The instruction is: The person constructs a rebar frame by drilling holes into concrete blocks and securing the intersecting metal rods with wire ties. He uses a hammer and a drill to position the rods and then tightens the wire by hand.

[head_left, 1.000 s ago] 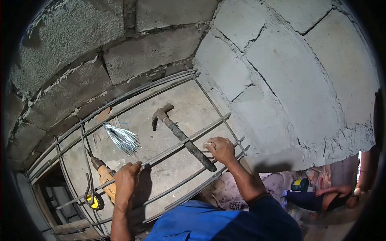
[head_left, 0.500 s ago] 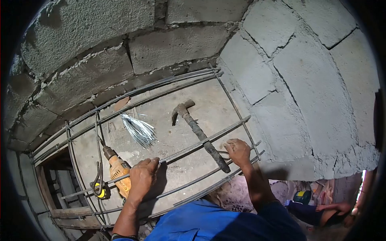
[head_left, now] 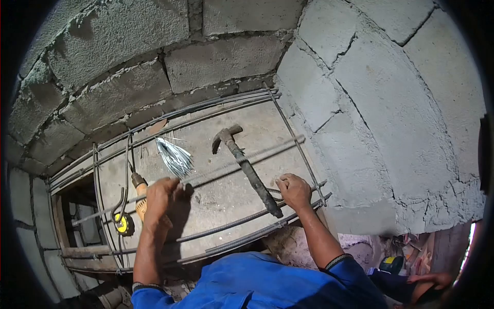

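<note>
One long metal rod (head_left: 278,147) slants over a flat gray slab (head_left: 206,203), and the left hand (head_left: 159,200) has its fingers closed around it. The right hand (head_left: 295,191) has its fingers curled in close by one thin bent metal piece (head_left: 275,190) (I cannot tell if they hold it). One hammer (head_left: 250,174) lies between the two hands, crossing the rod's line. One bunch of shiny wires (head_left: 174,156) sits above the left hand. One orange drill (head_left: 141,206) and one yellow and black tape measure (head_left: 122,224) are beside that hand. Two block walls meet behind.
</note>
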The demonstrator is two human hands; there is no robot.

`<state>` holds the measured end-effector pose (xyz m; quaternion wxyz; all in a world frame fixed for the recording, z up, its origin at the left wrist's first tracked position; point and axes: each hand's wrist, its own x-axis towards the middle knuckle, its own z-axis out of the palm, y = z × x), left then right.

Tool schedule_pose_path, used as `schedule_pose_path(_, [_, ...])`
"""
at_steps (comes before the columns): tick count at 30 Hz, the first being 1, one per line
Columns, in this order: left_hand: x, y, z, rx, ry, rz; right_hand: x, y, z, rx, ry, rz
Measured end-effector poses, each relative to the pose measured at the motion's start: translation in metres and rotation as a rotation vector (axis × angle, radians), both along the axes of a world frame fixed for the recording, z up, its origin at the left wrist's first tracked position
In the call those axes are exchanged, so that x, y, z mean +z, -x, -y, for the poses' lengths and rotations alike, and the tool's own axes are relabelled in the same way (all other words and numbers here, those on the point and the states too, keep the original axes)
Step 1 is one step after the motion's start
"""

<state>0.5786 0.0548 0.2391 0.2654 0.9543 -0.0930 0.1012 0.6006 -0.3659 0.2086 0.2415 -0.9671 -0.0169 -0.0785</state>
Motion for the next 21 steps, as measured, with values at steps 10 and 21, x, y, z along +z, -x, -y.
schedule_pose_path(10, [-0.029, -0.048, 0.003, -0.024, -0.089, 0.124, 0.002, 0.004, -0.001, 0.035, -0.029, -0.04])
schedule_pose_path(21, [0.009, 0.012, 0.064, 0.201, -0.017, 0.447, 0.004, 0.01, 0.004, 0.038, -0.061, -0.057])
